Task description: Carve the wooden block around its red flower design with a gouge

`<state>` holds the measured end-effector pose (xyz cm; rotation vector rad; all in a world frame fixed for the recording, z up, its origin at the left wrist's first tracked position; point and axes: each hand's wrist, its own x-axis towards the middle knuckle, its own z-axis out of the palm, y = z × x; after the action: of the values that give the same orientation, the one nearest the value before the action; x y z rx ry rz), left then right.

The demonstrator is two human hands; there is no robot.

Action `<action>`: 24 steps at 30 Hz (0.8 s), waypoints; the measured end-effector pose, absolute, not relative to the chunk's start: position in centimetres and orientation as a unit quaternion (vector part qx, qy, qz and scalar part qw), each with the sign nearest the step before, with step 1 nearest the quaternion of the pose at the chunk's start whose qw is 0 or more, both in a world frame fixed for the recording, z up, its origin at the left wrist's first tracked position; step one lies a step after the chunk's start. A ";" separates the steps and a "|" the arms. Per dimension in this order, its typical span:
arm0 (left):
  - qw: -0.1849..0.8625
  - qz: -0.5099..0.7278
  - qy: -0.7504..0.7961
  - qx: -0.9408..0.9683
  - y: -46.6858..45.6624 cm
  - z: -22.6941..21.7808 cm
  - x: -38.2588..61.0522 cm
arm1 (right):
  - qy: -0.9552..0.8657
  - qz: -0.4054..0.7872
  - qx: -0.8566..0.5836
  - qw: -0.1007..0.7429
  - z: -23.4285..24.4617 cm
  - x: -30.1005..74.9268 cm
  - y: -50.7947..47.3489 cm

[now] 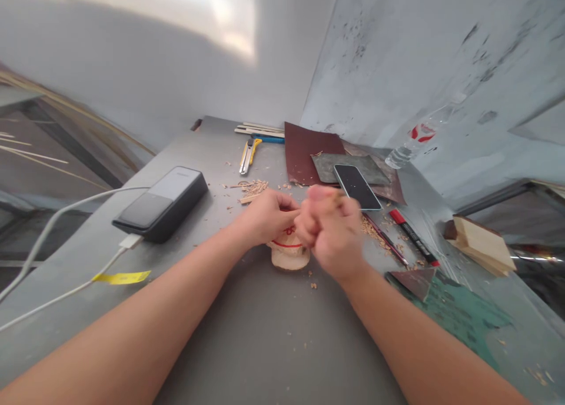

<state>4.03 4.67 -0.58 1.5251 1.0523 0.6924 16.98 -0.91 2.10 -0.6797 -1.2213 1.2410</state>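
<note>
Head: left grip clasps wood, rounded end wearerward, axis hidden; right clenches handle.

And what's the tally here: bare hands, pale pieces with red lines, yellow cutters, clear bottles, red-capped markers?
Bare hands: 2, left hand and right hand
Pale piece with red lines: 1
Yellow cutter: 1
Clear bottle: 1
Red-capped marker: 1
Total: 6

The right hand is blurring, perhaps hiding something in its grip; the left hand is partly covering the red-marked wooden piece.
</note>
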 end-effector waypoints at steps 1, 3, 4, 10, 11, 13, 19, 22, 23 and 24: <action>0.550 0.287 0.446 0.645 4.7 -0.7 4.0 | -0.510 0.537 -0.299 0.601 2.1 16.9 -0.8; 0.557 0.273 0.446 0.646 4.9 -0.8 4.0 | -0.496 0.545 -0.303 0.604 2.1 16.8 -0.6; 0.558 0.269 0.445 0.647 4.9 -0.8 4.0 | -0.493 0.553 -0.299 0.601 2.2 16.9 -0.5; 0.542 0.258 0.461 0.653 5.0 -0.5 3.9 | -0.472 0.575 -0.283 0.606 4.3 18.0 -0.7; 0.543 0.258 0.460 0.654 5.0 -0.5 3.9 | -0.476 0.571 -0.280 0.607 4.6 18.1 -0.9; 0.545 0.258 0.457 0.653 5.0 -0.5 4.0 | -0.490 0.561 -0.268 0.611 5.0 18.2 -1.2; 0.548 0.251 0.460 0.652 4.7 0.2 3.9 | -0.567 0.523 -0.227 0.594 3.7 17.4 -1.6; 0.554 0.249 0.470 0.641 4.6 0.5 3.9 | -0.589 0.505 -0.264 0.573 2.1 17.2 -1.6; 0.557 0.248 0.473 0.636 4.7 0.5 3.8 | -0.591 0.502 -0.276 0.568 1.6 17.2 -1.6; 0.560 0.249 0.473 0.633 4.7 0.5 3.8 | -0.591 0.499 -0.285 0.566 1.2 17.2 -1.6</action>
<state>3.76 4.66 0.51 1.4930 1.1157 0.5861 17.19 -1.56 1.17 -0.6701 -1.3885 1.1738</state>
